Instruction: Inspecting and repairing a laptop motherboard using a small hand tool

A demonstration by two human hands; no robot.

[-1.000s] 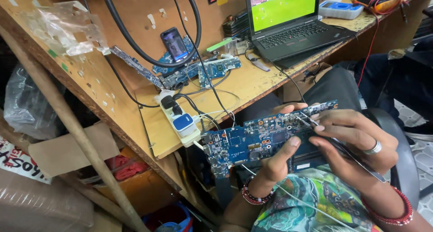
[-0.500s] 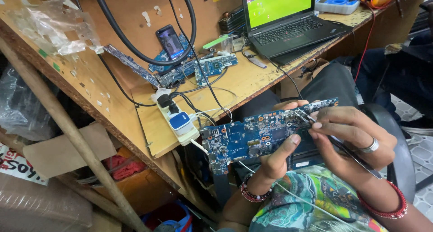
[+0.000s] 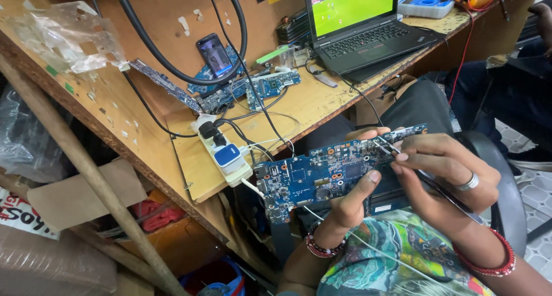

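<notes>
My right hand [image 3: 443, 172] pinches thin metal tweezers [image 3: 428, 178], tips on the circuit board [image 3: 333, 172]. My left hand [image 3: 351, 201] grips that flat blue board from below, thumb pressed on top. It's over my lap, long axis rising rightward, beside the wooden bench [image 3: 299, 109].

Little has changed apart from the camera's aim. The view has drifted to the right, so the open laptop [image 3: 359, 20] now sits nearer the top centre of the frame and its screen is cut off at the top edge. The blue circuit board [image 3: 328, 172] sits slightly further right and lower in the frame. The right hand [image 3: 445, 178] has edged its tweezers [image 3: 428, 178] a little closer along the board's upper right end, while the left hand's [image 3: 351, 201] thumb stays pressed on the board.
</notes>
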